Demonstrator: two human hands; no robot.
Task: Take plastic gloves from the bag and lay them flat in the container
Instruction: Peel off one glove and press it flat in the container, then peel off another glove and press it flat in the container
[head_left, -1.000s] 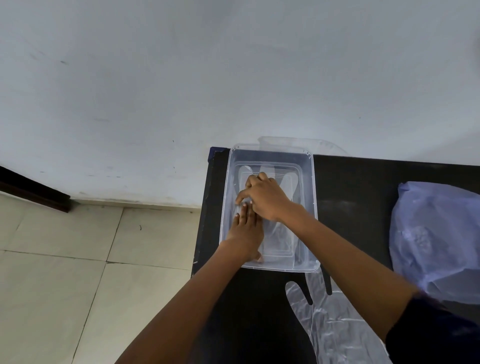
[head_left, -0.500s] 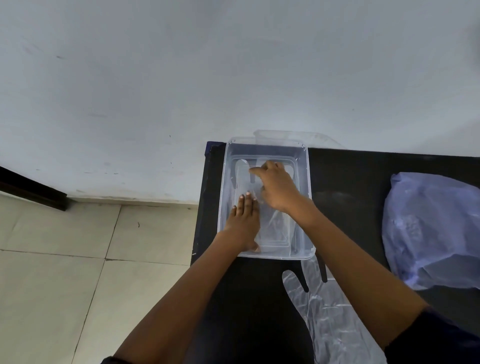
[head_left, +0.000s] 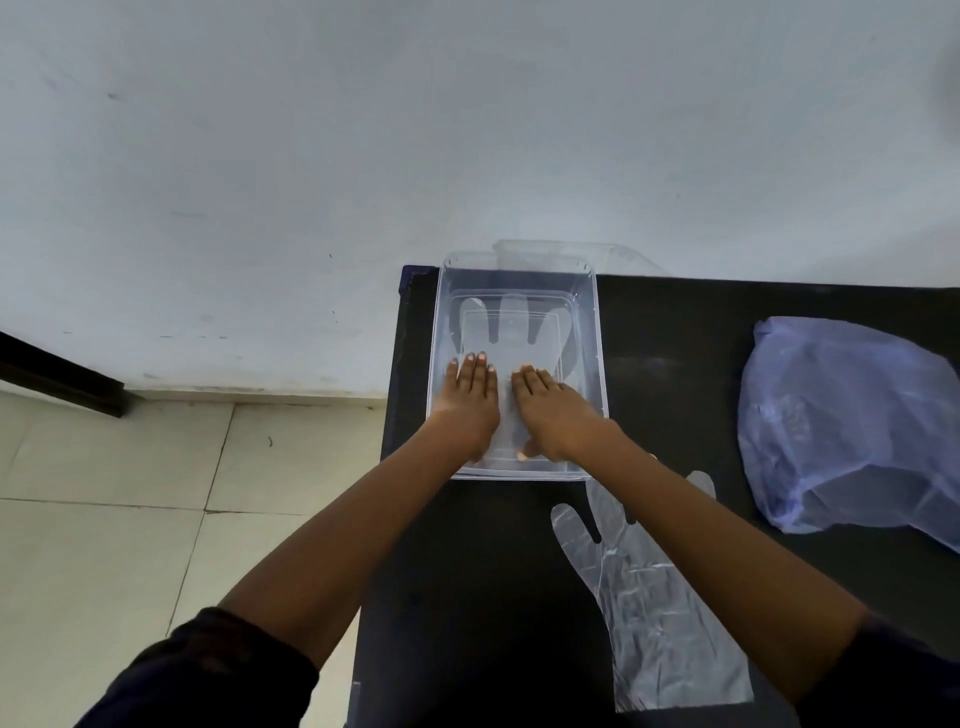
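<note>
1. Dark sleeves (head_left: 208, 670) are seen at the bottom edge, with both bare forearms reaching forward over the black table (head_left: 467, 597).
2. A clear plastic glove (head_left: 660, 603) is laid flat on the table under the right forearm, its fingers pointed toward the container.
3. The left hand (head_left: 467, 410) and the right hand (head_left: 553, 413) are pressed palm-down, side by side, inside the clear container (head_left: 600, 364); the fingers of each are extended and held together, and nothing is clasped.
4. A second transparent glove (head_left: 511, 322) is spread flat on the container floor beneath both palms, its fingers shown beyond the fingertips.
5. A pale bluish bag (head_left: 852, 421) is set well apart to the right.
6. A clear lid (head_left: 566, 254) is partly seen behind the container, against the white wall (head_left: 467, 130).
</note>
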